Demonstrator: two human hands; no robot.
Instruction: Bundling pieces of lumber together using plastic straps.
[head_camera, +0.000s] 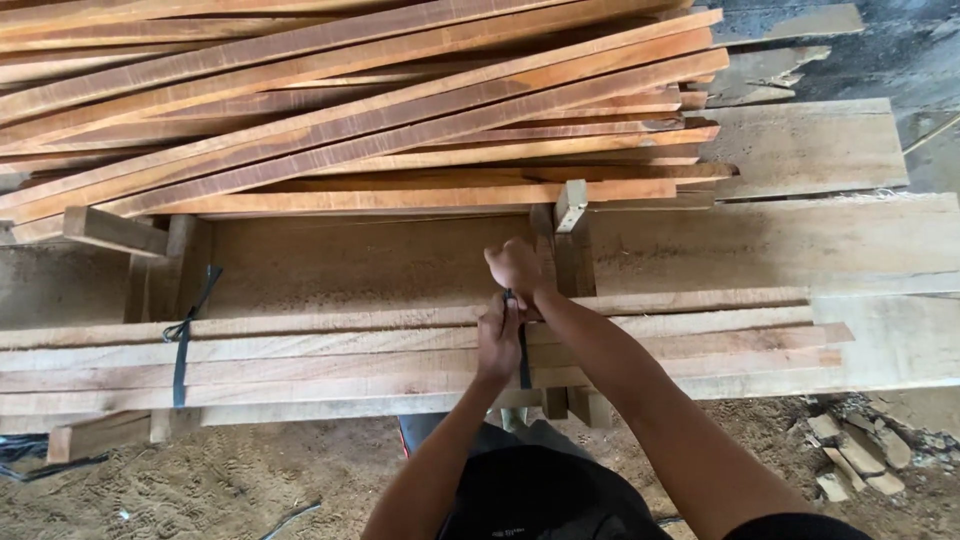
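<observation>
Slats (400, 360) lie bundled along the table's near edge — dark strap (183, 345) already knotted at left; both hands, left hand (498, 340) and right hand (516, 265), are closed on a second strap (523, 360) mid-bundle, not yet tied.

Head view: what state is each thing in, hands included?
Slat bundle: flat on the bench, stacked.
Left strap: tied around the bundle.
Right strap: around the bundle, held at the top.
Left hand: gripping the right strap.
Right hand: closed on it too.
Plank pile: loose, untied.
</observation>
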